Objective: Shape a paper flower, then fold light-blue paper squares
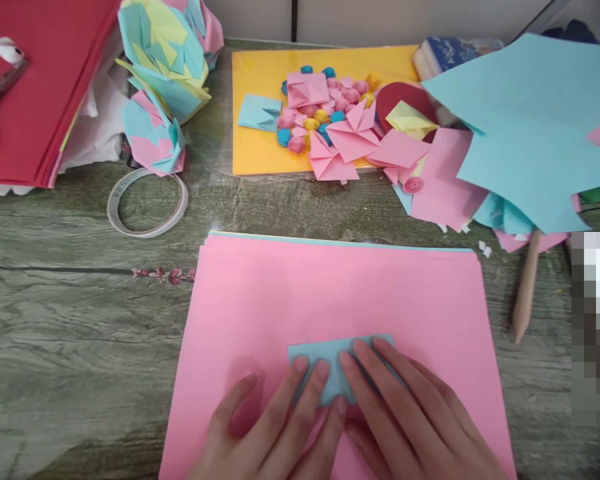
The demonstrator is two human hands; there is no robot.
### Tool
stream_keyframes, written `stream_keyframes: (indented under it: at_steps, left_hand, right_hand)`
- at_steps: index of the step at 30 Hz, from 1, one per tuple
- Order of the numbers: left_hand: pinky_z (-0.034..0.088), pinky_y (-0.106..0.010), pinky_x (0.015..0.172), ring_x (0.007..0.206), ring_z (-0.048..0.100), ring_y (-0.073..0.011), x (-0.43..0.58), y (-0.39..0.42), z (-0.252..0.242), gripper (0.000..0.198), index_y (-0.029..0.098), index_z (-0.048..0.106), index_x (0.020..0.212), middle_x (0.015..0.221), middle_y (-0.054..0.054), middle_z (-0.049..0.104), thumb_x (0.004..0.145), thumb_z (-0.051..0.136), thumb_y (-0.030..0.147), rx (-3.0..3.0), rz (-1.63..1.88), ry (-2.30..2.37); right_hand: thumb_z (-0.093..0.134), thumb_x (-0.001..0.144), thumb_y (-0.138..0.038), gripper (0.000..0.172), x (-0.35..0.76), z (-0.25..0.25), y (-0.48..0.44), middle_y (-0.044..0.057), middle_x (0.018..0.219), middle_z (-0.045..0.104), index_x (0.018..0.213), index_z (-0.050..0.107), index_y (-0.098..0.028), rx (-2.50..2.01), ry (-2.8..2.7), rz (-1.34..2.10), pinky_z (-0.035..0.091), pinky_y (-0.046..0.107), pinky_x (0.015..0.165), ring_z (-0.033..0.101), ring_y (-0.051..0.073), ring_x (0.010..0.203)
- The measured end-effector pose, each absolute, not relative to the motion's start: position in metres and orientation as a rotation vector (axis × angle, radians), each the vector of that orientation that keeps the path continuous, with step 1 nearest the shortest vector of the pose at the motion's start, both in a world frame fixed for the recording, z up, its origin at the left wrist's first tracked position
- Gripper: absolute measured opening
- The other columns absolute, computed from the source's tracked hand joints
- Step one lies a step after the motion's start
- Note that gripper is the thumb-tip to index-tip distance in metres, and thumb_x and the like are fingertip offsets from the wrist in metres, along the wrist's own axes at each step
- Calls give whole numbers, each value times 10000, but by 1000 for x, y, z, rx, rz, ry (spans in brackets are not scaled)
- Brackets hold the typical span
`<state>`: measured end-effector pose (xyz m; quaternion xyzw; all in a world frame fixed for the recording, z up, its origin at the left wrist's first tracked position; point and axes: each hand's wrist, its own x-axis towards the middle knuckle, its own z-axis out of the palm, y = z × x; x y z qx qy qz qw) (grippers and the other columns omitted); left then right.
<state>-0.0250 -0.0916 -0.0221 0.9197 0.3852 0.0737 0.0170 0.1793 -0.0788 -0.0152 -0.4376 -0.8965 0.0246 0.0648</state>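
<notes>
A folded piece of light blue paper (334,380) lies flat on a stack of large pink sheets (330,287). My left hand (280,423) rests over its left part, fingers stretched out and spread, fingertips pressing on the paper. Over the right part lies my right hand (410,407), its fingers extended flat and side by side on the folded paper. Both hands hide the lower edge and right side of the blue piece. Neither hand wraps round anything.
Behind the stack, a yellow sheet (250,150) bears folded pink pieces (353,137) and rolled paper flowers. A tape roll (147,230), folded paper models (165,67), red sheets (40,100) and scissors (3,87) are left. Cut blue paper (535,133) and a wooden handle (526,293) are right.
</notes>
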Motion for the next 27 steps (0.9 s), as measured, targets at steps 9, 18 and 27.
stream_keyframes:
  at_steps: [9, 18, 27]
  left_hand:
    - [140, -475, 1024, 1286, 246, -229, -25, -91, -22, 394, 316, 502, 1174, 1316, -30, 444, 813, 456, 468, 2859, 186, 1206]
    - [240, -428, 934, 1251, 272, -244, -26, -88, -20, 392, 324, 506, 1167, 1317, -12, 440, 817, 437, 487, 2844, 169, 1190]
    - [273, -373, 784, 1078, 372, -236, -28, -67, -3, 499, 246, 400, 1281, 1320, -10, 426, 863, 302, 501, 2773, 18, 1038]
  right_hand:
    - [350, 888, -261, 344, 179, -16, -80, 91, 1221, 538, 1148, 537, -136, -1315, -2716, 96, 387, 383, 877, 428, 273, 1170]
    - [350, 890, -264, 335, 181, -12, -76, 78, 1193, 562, 1133, 555, -159, -1306, -2696, 151, 355, 394, 869, 452, 258, 1138]
    - [429, 862, -220, 305, 181, -12, -71, 73, 1144, 583, 1136, 552, -166, -1352, -2507, 337, 318, 407, 863, 449, 243, 1093]
